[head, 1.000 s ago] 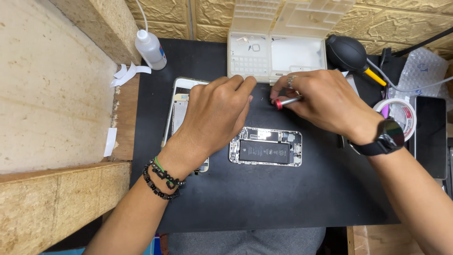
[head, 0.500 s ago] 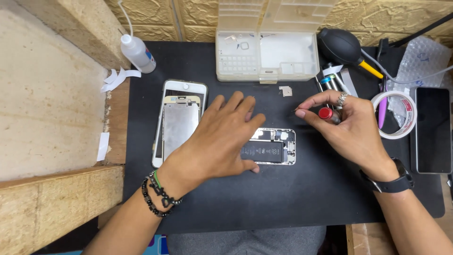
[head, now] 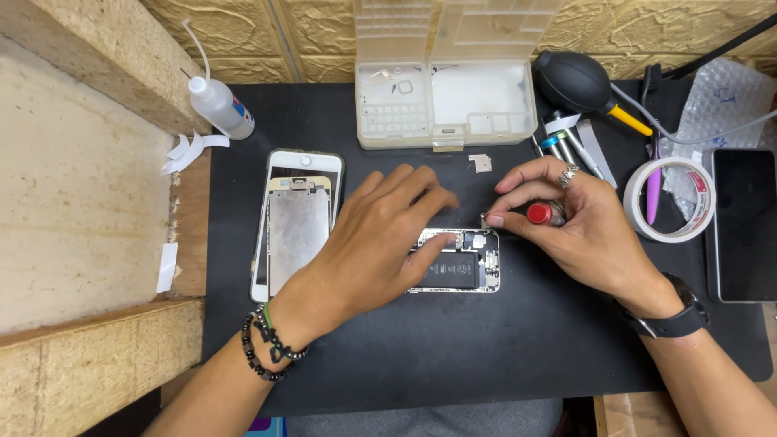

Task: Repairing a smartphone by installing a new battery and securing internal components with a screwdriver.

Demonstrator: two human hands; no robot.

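While the left hand (head: 380,235) lies flat w/ fingers spread over the opened phone body (head: 457,263), apparently pinning it to the black mat (head: 486,356), the right hand (head: 579,222) pinches a red-capped screwdriver (head: 544,214) betw. thumb and forefinger, tip just above the phone's top edge. Detached screen assy (head: 295,226) sits left, clear of the work. Small metal plate (head: 481,163) is parked near the parts box (head: 445,101). Tape roll (head: 670,198), air blower (head: 571,81), squeeze bottle (head: 218,105) lie round the mat edge, within reach.
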